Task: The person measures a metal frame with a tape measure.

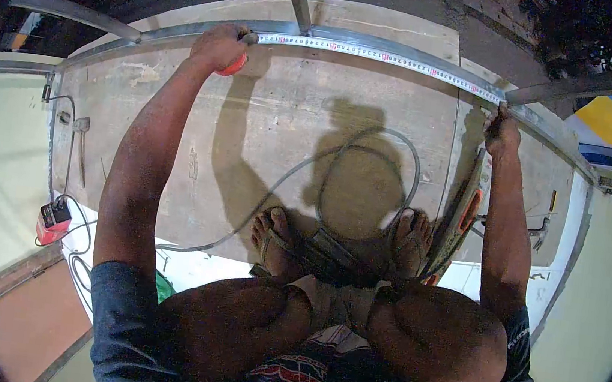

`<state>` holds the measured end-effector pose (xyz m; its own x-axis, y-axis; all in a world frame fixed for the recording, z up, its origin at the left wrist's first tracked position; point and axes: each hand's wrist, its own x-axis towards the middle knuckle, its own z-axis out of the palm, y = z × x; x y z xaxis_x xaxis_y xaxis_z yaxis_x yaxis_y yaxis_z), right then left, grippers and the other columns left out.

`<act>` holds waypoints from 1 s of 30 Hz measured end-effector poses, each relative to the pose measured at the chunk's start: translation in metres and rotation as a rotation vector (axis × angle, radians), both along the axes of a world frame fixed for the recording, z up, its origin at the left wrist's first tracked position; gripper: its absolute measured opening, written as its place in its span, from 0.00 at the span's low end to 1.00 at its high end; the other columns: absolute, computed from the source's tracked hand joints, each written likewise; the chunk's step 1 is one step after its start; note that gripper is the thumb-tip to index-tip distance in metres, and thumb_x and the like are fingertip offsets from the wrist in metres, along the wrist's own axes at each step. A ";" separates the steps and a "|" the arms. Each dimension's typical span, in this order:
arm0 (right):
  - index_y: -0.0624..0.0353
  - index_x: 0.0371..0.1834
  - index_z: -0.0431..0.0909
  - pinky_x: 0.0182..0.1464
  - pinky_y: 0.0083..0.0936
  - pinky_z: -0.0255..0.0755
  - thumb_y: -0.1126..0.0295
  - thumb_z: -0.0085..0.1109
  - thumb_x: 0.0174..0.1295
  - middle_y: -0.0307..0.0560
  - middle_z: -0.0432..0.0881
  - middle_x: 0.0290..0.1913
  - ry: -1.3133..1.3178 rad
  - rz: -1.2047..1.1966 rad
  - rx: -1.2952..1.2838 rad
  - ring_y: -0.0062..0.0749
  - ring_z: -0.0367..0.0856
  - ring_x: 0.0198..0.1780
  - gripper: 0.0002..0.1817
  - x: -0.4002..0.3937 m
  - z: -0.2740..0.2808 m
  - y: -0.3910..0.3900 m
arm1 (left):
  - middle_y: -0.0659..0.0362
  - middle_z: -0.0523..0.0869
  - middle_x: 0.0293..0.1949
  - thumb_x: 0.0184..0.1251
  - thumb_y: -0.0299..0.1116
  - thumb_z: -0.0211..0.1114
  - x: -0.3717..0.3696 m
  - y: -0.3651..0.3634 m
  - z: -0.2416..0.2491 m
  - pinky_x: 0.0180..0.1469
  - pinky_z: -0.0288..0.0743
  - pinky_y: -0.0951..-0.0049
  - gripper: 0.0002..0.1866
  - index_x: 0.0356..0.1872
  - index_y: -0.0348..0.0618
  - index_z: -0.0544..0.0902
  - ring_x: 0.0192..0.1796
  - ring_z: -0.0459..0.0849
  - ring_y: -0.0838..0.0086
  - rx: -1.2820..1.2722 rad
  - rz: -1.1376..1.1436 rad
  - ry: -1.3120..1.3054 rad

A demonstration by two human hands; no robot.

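We see a white tape (404, 62) patterned with black marks and red blocks, and its case (231, 66) is orange-red. The metal bar (189, 28) looks grey, the board (270, 111) brownish beige with pale streaks. Our sleeves (129, 314) are dark blue, our shorts (342, 304) beige. The machine (53, 223) is red and black.

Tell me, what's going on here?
A person squats on a board, arms spread wide. The left hand holds a red tape measure, its strip pulled out along a metal bar. The fingers of the right hand are at the strip's far end, against the bar. A dark cable loops across the board in front of the feet.
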<state>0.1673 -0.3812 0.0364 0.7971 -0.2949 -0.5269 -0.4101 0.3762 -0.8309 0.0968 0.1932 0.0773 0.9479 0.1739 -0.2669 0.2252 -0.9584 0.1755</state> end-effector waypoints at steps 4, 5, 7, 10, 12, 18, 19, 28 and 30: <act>0.51 0.40 0.72 0.26 0.22 0.68 0.62 0.58 0.70 0.35 0.72 0.26 0.031 -0.011 -0.010 0.25 0.70 0.25 0.08 0.007 -0.014 -0.012 | 0.51 0.83 0.57 0.69 0.57 0.55 0.003 0.002 -0.007 0.61 0.72 0.55 0.24 0.54 0.55 0.84 0.59 0.80 0.53 -0.001 0.017 0.010; 0.51 0.40 0.72 0.26 0.22 0.68 0.62 0.58 0.70 0.35 0.72 0.26 0.031 -0.013 -0.010 0.25 0.70 0.25 0.08 0.007 -0.016 -0.013 | 0.51 0.83 0.57 0.69 0.57 0.55 0.004 0.003 -0.008 0.61 0.72 0.55 0.24 0.54 0.55 0.84 0.59 0.80 0.53 -0.001 0.015 0.010; 0.51 0.40 0.73 0.25 0.22 0.69 0.61 0.58 0.70 0.35 0.73 0.26 0.032 -0.013 -0.006 0.24 0.71 0.25 0.08 0.006 -0.011 -0.009 | 0.51 0.83 0.57 0.69 0.57 0.54 0.001 -0.007 0.008 0.62 0.72 0.55 0.24 0.55 0.55 0.84 0.60 0.79 0.53 0.031 0.010 0.065; 0.50 0.41 0.75 0.25 0.21 0.70 0.60 0.58 0.70 0.34 0.74 0.27 0.000 0.009 -0.025 0.24 0.72 0.25 0.08 0.007 -0.020 -0.016 | 0.51 0.83 0.57 0.69 0.55 0.54 0.001 -0.005 0.005 0.61 0.72 0.55 0.23 0.54 0.55 0.84 0.60 0.80 0.53 0.019 -0.011 0.041; 0.51 0.41 0.75 0.24 0.21 0.70 0.60 0.58 0.70 0.34 0.74 0.27 -0.004 0.015 0.008 0.24 0.72 0.25 0.08 0.010 -0.025 -0.019 | 0.51 0.83 0.57 0.69 0.55 0.54 0.000 0.002 0.000 0.61 0.73 0.56 0.23 0.53 0.55 0.85 0.59 0.80 0.53 0.037 -0.067 0.010; 0.51 0.39 0.77 0.25 0.21 0.71 0.61 0.60 0.68 0.35 0.74 0.26 0.002 -0.052 0.010 0.24 0.72 0.24 0.08 0.010 -0.023 -0.016 | 0.53 0.85 0.54 0.70 0.54 0.55 0.002 -0.008 0.009 0.59 0.74 0.58 0.21 0.52 0.55 0.85 0.57 0.82 0.55 0.003 0.004 0.075; 0.51 0.39 0.77 0.25 0.22 0.70 0.61 0.60 0.68 0.35 0.74 0.26 -0.015 -0.032 0.012 0.24 0.72 0.24 0.08 0.010 -0.025 -0.017 | 0.54 0.85 0.54 0.69 0.54 0.55 0.002 -0.009 0.010 0.58 0.74 0.58 0.21 0.52 0.56 0.85 0.56 0.82 0.55 0.017 0.043 0.073; 0.54 0.38 0.76 0.26 0.24 0.69 0.61 0.60 0.68 0.35 0.75 0.27 0.000 -0.027 0.004 0.26 0.72 0.25 0.09 0.008 -0.022 -0.013 | 0.51 0.85 0.53 0.69 0.54 0.55 0.008 0.006 -0.008 0.58 0.74 0.58 0.21 0.51 0.56 0.86 0.55 0.83 0.54 -0.081 0.012 0.062; 0.55 0.39 0.76 0.26 0.25 0.69 0.61 0.60 0.69 0.36 0.75 0.27 -0.011 -0.022 0.007 0.26 0.73 0.26 0.10 0.011 -0.031 -0.026 | 0.51 0.85 0.52 0.69 0.54 0.55 0.004 0.000 -0.001 0.57 0.74 0.58 0.21 0.51 0.55 0.86 0.55 0.83 0.54 -0.055 0.016 0.045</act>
